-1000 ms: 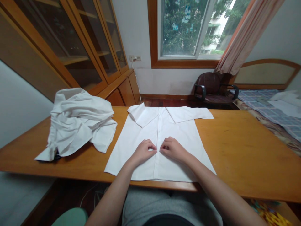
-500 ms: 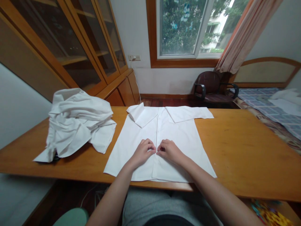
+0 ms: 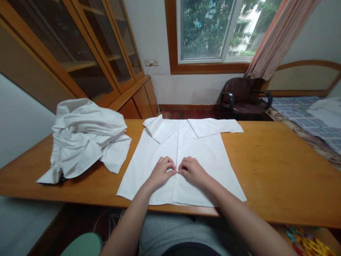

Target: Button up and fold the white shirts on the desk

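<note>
A white shirt (image 3: pixel 205 153) lies spread front up on the wooden table, its hem toward me and its sleeves folded inward across the upper part. At the middle of the front opening, my left hand (image 3: pixel 163 170) pinches the edge of the placket from the left. My right hand (image 3: pixel 192 171) pinches it from the right, with the fingertips of both hands almost touching. Whatever small part lies between the fingertips, perhaps a button, is hidden. Below my hands the two front edges run down to the hem.
A heap of crumpled white cloth (image 3: pixel 87 138) rests on the left of the wooden table (image 3: pixel 279 170). Beyond the table stand a glass-door cabinet (image 3: pixel 106 64), a dark armchair (image 3: pixel 238 94) and a bed (image 3: pixel 306 110). Below left is a green stool (image 3: pixel 82 245).
Both hands stay at the same spot on the shirt front, with only slight finger movement. The camera view has shifted slightly.
</note>
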The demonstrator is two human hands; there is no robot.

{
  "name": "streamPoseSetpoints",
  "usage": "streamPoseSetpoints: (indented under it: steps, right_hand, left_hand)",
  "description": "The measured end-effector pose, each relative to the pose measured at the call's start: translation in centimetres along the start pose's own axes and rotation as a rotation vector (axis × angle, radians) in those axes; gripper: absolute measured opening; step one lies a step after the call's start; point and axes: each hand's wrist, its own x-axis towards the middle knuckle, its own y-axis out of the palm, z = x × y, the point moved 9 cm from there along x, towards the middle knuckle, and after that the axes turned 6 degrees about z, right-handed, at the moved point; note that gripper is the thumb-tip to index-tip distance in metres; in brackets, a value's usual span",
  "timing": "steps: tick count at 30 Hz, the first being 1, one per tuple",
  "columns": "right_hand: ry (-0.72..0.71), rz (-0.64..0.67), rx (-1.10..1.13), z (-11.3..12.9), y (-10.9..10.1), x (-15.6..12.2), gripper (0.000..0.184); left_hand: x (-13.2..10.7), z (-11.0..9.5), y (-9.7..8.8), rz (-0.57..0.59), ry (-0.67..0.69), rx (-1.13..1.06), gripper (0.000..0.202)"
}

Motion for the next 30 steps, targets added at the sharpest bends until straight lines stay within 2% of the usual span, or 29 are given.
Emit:
streamPoseSetpoints:
  steps: [21,30]
  right_hand:
    - [0.057,-0.021,0.066,-0.38,-0.29,0.13,0.007]
    - [0.031,-0.037,0.052,-0.53,-0.12,0.12,0.006]
  left_hand:
    - [0.13,0.39,-0.26,-0.013,0.0,-0.015,0.002]
    - [0.04,0.14,-0.33,-0.021,0.017,-0.029,0.003]
